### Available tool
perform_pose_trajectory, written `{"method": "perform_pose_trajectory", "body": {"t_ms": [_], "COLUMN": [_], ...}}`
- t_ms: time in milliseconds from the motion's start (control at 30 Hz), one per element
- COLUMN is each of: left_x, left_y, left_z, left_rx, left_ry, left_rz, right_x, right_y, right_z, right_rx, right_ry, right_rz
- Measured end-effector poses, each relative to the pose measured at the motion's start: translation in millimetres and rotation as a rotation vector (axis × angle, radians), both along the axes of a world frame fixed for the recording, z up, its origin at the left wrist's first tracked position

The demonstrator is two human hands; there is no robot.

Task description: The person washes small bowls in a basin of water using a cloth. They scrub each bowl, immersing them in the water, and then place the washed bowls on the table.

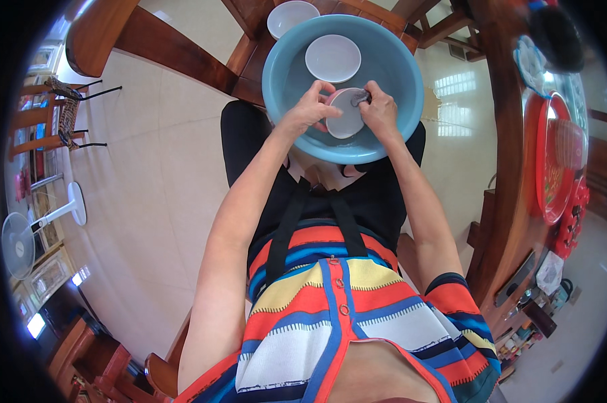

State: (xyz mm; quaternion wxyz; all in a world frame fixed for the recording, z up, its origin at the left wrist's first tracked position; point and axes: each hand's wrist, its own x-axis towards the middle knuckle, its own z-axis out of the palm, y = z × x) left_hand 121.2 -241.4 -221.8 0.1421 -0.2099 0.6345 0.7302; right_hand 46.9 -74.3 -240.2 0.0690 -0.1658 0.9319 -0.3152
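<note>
My left hand point(310, 107) grips the left rim of a small bowl point(344, 124), white inside with a pinkish outside. The bowl is tilted so that its inside faces up toward me. My right hand point(381, 111) is closed on a small dark grey scrubbing pad point(359, 98), pressed against the bowl's inner wall near the right rim. Both hands are over a large light-blue basin point(411, 87) between my knees. Another white bowl point(333, 58) sits in the basin's far part. What the basin holds underneath is hard to make out.
The basin rests on a brown wooden chair seat point(250, 70). Beyond its far left rim stands another white bowl point(293, 17). On the right, a wooden table point(512, 195) carries a red tray point(552, 161). A white fan point(21, 245) stands far left.
</note>
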Motion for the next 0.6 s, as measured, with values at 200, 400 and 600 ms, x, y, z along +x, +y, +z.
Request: {"method": "perform_pose_trajectory", "body": {"t_ms": [200,400,600], "left_x": [-6,-2,-7], "left_y": [-2,-3,-5], "left_z": [-11,-7,-5], "left_rx": [-0.183,-0.087,-0.097], "left_ry": [-0.009,0.062,-0.122], "left_rz": [-0.225,-0.08,-0.131], "right_x": [8,-3,7], "right_y": [-14,0,-11], "right_z": [-2,-12,3], "right_rx": [-0.169,0.012,-0.15], "right_ry": [0.389,-0.128,0.314], "right_rz": [0.269,0.007,0.238]}}
